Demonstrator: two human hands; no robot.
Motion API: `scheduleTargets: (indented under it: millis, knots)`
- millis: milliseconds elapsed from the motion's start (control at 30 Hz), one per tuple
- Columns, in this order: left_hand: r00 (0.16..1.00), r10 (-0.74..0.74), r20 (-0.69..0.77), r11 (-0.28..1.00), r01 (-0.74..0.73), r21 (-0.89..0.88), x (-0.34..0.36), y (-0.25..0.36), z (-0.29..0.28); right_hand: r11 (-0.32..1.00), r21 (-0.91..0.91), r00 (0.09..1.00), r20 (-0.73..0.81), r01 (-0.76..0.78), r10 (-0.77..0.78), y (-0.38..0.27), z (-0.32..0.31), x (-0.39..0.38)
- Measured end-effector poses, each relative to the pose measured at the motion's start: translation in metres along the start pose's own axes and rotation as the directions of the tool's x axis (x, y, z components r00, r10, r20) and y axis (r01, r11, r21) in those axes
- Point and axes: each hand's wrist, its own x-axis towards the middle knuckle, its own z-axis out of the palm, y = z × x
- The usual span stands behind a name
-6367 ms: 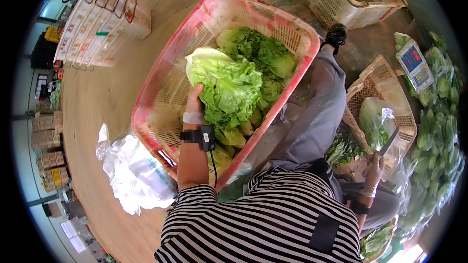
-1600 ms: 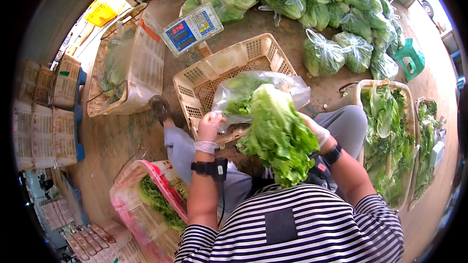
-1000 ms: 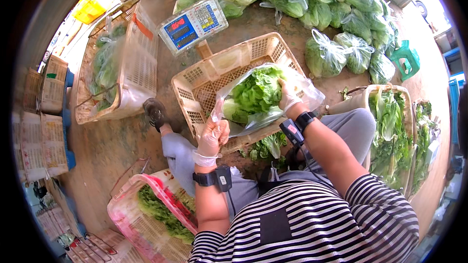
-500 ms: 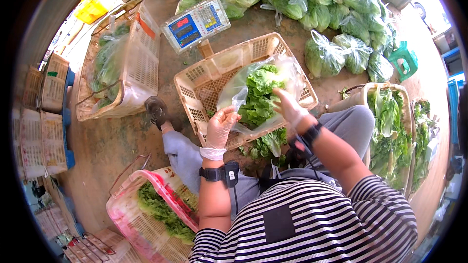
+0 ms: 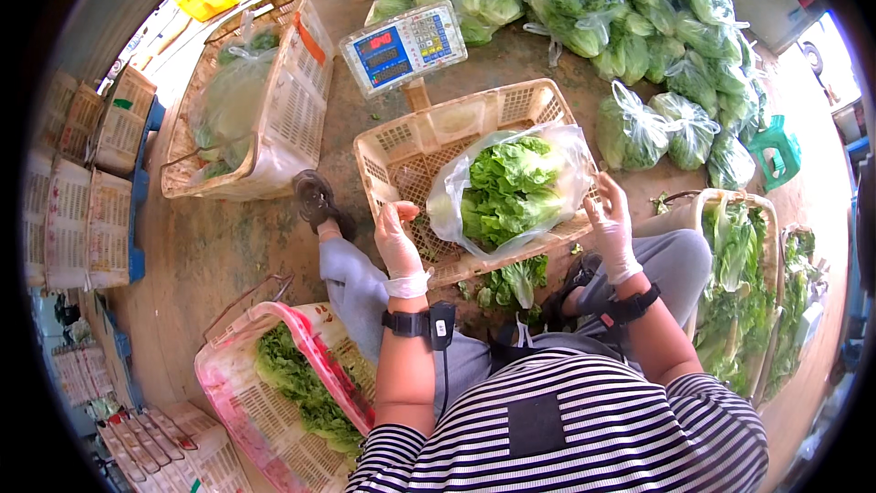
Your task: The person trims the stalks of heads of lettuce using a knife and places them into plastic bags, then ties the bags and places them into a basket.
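Observation:
Leafy green lettuce lies in an open clear plastic bag, inside a tan plastic basket in front of me. The bag's mouth is spread wide around the leaves. My left hand, in a thin pale glove, hovers over the basket's near left edge. Its fingers are loosely bent and apart from the bag. At the bag's right edge is my right hand, gloved likewise, with fingers apart; whether the fingertips touch the plastic I cannot tell. A scale display stands behind the basket.
Bagged lettuces are heaped at the far right. A crate of loose lettuce stands by my right knee, and a pink-stained basket at lower left. Another crate holds bagged greens. Loose leaves lie between my feet.
My left hand has let go of the bag's edge. The right hand has drawn back from the lettuce to the bag's right side. The whole view has shifted slightly.

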Motion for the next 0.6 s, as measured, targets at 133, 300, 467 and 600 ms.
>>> scheduleTargets:
  millis: [133,300,467,600]
  knots:
    - [0.988,0.08,0.134,0.984,-0.1,0.148,-0.007,0.017,0.017,0.81,-0.551,0.961,-0.049,0.2,-0.271,0.01,0.011,0.033]
    - [0.651,-0.118,0.75,0.968,-0.094,0.234,-0.006,0.027,0.035,0.921,-0.186,0.664,0.645,-0.344,0.378,0.008,0.026,0.097]
    - [0.716,-0.008,0.699,0.867,0.353,-0.352,0.015,0.111,0.033,0.739,0.548,0.853,0.517,-0.393,0.071,-0.083,-0.044,0.104]
    - [0.675,-0.179,0.715,0.901,0.404,-0.156,0.03,0.125,0.067,0.905,0.426,0.764,0.581,0.007,-0.279,-0.129,-0.049,0.087]
